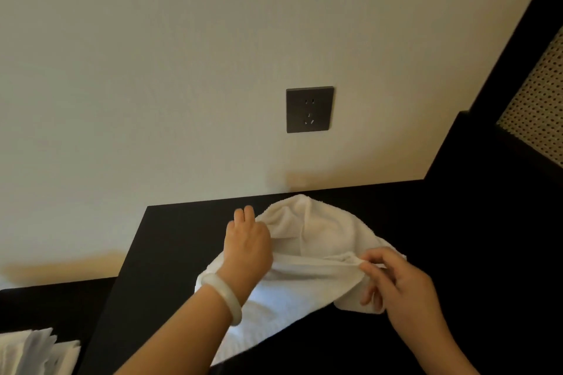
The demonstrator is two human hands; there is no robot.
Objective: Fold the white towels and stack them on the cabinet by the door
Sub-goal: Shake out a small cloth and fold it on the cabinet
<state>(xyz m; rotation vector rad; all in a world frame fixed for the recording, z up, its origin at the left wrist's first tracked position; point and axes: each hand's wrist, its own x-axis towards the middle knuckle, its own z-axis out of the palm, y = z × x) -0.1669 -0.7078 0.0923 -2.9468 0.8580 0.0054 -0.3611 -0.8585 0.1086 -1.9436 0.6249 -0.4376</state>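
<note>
White towel (316, 234) on dark surface (182, 237): left grip (246, 240) and right grip (405, 292) are pinching its edges, likely spreading it for folding.

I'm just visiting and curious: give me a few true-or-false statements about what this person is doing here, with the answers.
1. The white towel lies on a dark cabinet top. True.
2. The right hand pinches the towel's edge. True.
3. A plug sits in the wall socket. False: nothing is plugged in.
4. The bangle is on the right wrist. False: it is on the left wrist.
5. The towel is folded into a neat square. False: it is rumpled.
</note>
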